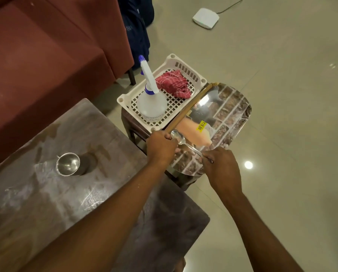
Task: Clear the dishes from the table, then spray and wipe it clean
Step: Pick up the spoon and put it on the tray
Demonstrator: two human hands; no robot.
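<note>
A shiny steel plate (229, 112) with a yellow price sticker lies over a small dark stool, beside the dark table (46, 197). My left hand (161, 148) grips the plate's near-left rim. My right hand (221, 163) pinches the handle of a steel spoon (179, 138) whose bowl rests on the plate. A steel cup (68, 163) stands on the table, which shows smears. A white basket (193, 75) on the stool holds a spray bottle (151, 99) with a blue nozzle and a folded red cloth (174, 83).
A reddish-brown sofa (36, 61) runs along the table's far side. A dark blue bag (136, 30) leans by the sofa. A white device with a cable (205, 17) lies on the tiled floor (282, 95) to the right.
</note>
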